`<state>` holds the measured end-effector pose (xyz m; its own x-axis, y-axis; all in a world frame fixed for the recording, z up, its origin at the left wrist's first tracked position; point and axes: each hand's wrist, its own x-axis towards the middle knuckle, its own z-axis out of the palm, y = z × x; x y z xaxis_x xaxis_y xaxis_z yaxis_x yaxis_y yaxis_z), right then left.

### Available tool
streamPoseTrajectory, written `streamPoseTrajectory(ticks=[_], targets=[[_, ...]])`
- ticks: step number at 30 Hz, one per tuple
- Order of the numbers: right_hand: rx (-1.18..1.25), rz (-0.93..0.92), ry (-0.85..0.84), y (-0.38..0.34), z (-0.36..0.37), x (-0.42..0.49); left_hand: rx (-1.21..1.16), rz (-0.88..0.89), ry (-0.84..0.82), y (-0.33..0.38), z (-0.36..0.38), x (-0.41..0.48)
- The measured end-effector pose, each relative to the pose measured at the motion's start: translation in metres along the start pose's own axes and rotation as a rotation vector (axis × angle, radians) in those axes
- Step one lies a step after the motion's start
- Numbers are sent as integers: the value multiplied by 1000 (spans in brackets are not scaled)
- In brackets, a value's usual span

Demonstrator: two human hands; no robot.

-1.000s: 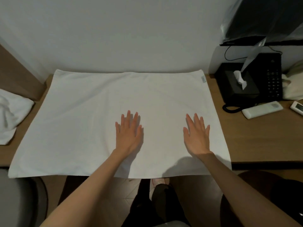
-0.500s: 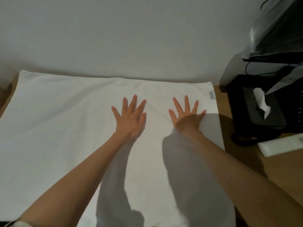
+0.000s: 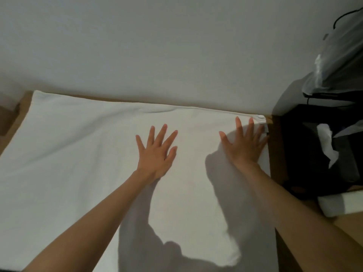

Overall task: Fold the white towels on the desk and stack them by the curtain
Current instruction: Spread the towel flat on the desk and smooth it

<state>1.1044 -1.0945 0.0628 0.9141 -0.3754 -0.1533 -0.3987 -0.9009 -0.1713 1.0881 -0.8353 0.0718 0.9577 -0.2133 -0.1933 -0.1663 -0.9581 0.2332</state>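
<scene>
A large white towel (image 3: 78,163) lies spread flat over the wooden desk (image 3: 274,154), its far edge against the wall. My left hand (image 3: 157,152) presses flat on the towel's middle, fingers spread. My right hand (image 3: 244,144) lies flat near the towel's far right corner, fingertips close to the small label at the edge. Neither hand holds anything. No curtain or other towels are in view.
A black tissue box (image 3: 324,154) with a white tissue sticking up stands on the desk at the right. A white remote (image 3: 341,203) lies in front of it. Clear plastic wrap over a dark object (image 3: 337,61) hangs above. The grey wall runs along the back.
Both hands have slid away from me across the towel toward the wall, the right one reaching the far right corner. The camera has leaned in closer.
</scene>
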Motion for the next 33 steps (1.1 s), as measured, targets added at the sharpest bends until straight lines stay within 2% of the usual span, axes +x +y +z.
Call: streamPoseTrajectory(ticks=[4, 7, 10, 12, 15, 19, 23, 27, 33], targets=[[69, -8, 9, -14, -7, -6, -86, -18, 134, -18, -14, -10], [141, -143, 54, -45, -7, -26, -83, -130, 215, -45, -24, -14], [166, -303, 9, -93, 0, -46, -43, -254, 249, -77, -34, -12], [95, -377, -51, -129, 5, -56, -33, -322, 256, -99, -40, -9], [116, -480, -127, -176, 13, -67, -9, -397, 220, -129, -47, -4], [98, -579, -144, -227, 26, -74, 13, -410, 164, -161, -54, 5], [81, -577, -139, -272, 41, -71, 15, -330, 156, -178, -55, 10], [59, -485, -116, -297, 57, -68, 0, -281, 136, -191, -54, 13], [-1, -377, -72, -305, 67, -64, -193, -264, 80, -220, -74, 21]])
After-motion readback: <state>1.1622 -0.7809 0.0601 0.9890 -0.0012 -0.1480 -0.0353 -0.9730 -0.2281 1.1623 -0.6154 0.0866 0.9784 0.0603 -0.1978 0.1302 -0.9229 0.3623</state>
